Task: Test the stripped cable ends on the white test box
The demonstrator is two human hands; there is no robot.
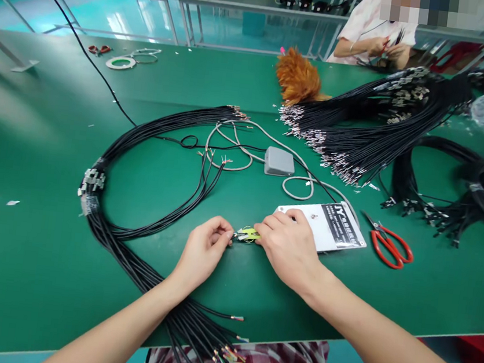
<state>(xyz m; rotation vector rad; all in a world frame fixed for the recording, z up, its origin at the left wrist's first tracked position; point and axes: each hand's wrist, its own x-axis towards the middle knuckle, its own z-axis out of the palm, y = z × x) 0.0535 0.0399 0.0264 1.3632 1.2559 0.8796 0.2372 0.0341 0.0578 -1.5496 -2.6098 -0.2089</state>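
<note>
My left hand (205,250) is closed in a pinch, with thin wire ends (237,236) at its fingertips. Opposite it, my right hand (289,248) has its fingers closed on a small yellow-green clip (250,234), whose exact form is partly hidden. The two hands nearly meet, with the clip and wires between them. Behind my right hand lies a white box with a black printed label (344,225). A curved bundle of black cables (101,224) sweeps round the left side and passes under my left forearm, its stripped coloured ends near the table's front edge.
Red-handled cutters (391,248) lie right of the box. A grey pedal-like block (279,161) with a looping grey cord sits behind. More black cables (360,137) are heaped at the right, beside an orange-brown duster (300,77). Across the table, a person (378,37) handles cables.
</note>
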